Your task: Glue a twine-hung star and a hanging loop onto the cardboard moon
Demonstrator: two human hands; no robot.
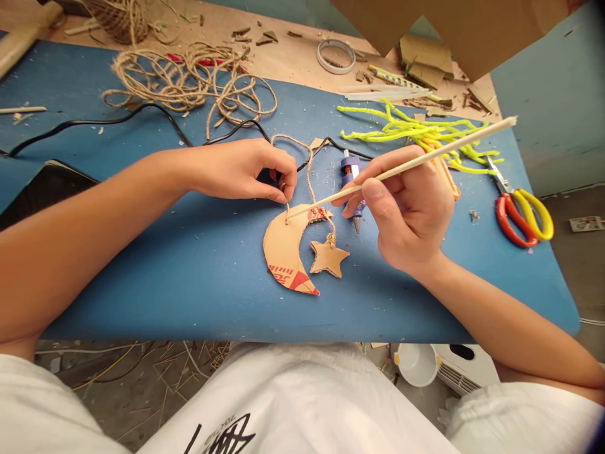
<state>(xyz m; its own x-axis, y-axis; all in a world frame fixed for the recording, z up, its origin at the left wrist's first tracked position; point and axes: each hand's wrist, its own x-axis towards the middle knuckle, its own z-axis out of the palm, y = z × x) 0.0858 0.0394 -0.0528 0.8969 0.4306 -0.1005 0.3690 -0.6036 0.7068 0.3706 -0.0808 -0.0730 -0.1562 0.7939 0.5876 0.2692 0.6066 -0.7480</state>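
Observation:
A cardboard crescent moon [282,247] lies on the blue table [189,277], with a small cardboard star [328,257] hanging from it by twine. A loop of twine [308,165] rises from the moon's upper tip. My left hand [241,169] pinches the twine at that tip, fingers closed. My right hand [406,211] grips a long thin wooden stick [425,157] like a pencil; its point touches the moon's upper tip beside my left fingers.
A blue glue gun [352,176] with a black cable lies under my right hand. Red and yellow scissors [522,211] and yellow pipe cleaners [406,129] lie to the right. Tangled jute twine [189,82], a tape ring [335,55] and cardboard scraps sit at the back.

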